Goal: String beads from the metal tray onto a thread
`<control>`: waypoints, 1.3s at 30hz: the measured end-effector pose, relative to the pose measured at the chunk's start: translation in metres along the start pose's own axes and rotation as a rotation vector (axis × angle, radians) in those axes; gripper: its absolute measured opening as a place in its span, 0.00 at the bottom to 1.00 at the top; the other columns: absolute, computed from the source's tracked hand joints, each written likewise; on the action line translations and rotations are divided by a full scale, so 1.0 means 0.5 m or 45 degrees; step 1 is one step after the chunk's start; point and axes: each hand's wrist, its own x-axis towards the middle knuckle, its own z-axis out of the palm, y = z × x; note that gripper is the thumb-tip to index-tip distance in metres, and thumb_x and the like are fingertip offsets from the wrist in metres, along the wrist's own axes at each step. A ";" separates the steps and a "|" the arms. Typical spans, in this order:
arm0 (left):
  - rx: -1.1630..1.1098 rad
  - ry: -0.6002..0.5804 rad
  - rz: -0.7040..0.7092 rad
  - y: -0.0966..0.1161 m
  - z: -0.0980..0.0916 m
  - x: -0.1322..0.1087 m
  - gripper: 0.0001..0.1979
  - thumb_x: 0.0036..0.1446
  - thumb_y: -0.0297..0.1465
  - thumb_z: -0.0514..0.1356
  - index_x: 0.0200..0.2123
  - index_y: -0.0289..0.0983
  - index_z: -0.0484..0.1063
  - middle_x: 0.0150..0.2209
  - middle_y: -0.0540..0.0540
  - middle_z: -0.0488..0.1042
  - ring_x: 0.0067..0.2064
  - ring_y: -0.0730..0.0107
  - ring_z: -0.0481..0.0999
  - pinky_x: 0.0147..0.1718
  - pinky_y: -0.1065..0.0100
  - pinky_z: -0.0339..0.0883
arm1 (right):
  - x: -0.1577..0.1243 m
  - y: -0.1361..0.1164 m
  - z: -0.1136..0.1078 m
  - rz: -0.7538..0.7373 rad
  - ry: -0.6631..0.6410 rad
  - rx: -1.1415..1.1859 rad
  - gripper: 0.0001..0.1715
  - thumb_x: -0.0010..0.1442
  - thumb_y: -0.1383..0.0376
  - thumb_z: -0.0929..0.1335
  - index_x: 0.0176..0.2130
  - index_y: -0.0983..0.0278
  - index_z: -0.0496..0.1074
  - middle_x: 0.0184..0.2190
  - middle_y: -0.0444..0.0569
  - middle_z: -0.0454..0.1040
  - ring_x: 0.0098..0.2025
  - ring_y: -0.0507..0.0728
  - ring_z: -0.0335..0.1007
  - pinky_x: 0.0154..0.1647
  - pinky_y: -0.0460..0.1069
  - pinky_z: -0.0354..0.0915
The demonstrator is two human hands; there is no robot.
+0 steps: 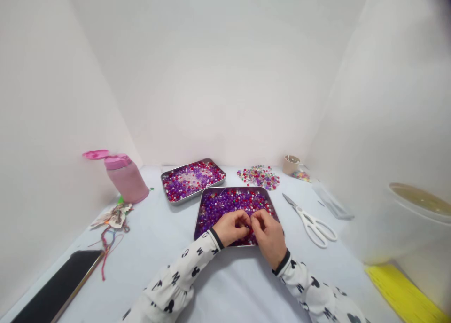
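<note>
The left hand [232, 227] and right hand [269, 235] are held together over the near part of a metal tray [232, 188] of purple, red and white beads [229, 206], with the fingertips meeting; any item pinched is too small to be made out. From that tray, a second bead-filled tray [186, 166] is seen at 12 o'clock, white-handled scissors [312, 224] at 3 o'clock, a pink bottle [127, 178] at 10 o'clock, and a dark phone [58, 286] at 8 o'clock, all on the white-covered counter [225, 285].

Whatever fingers [242, 221] pinch — hidden, too small to tell; phone [58, 285] cut off by lower edge; clear tub [416, 224] blurred
</note>
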 end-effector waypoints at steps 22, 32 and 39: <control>-0.294 0.171 -0.103 0.031 -0.011 0.003 0.15 0.47 0.37 0.60 0.34 0.34 0.63 0.25 0.53 0.65 0.25 0.76 0.67 0.21 0.73 0.66 | 0.049 -0.001 -0.010 -0.117 -0.075 -0.025 0.10 0.56 0.69 0.60 0.26 0.63 0.67 0.24 0.43 0.68 0.26 0.51 0.63 0.27 0.45 0.57; -0.342 0.286 -0.035 0.038 -0.004 -0.009 0.14 0.47 0.38 0.60 0.33 0.32 0.68 0.24 0.52 0.65 0.25 0.76 0.65 0.22 0.73 0.63 | 0.030 0.013 -0.016 -0.068 -0.180 -0.060 0.09 0.55 0.66 0.61 0.24 0.63 0.64 0.19 0.40 0.64 0.21 0.50 0.59 0.23 0.45 0.54; -0.371 0.256 -0.080 0.039 -0.005 -0.014 0.17 0.48 0.40 0.60 0.35 0.32 0.69 0.21 0.53 0.65 0.22 0.78 0.66 0.21 0.74 0.62 | 0.025 0.015 -0.017 -0.130 -0.199 -0.070 0.08 0.54 0.68 0.61 0.24 0.63 0.64 0.19 0.41 0.65 0.22 0.50 0.59 0.24 0.45 0.55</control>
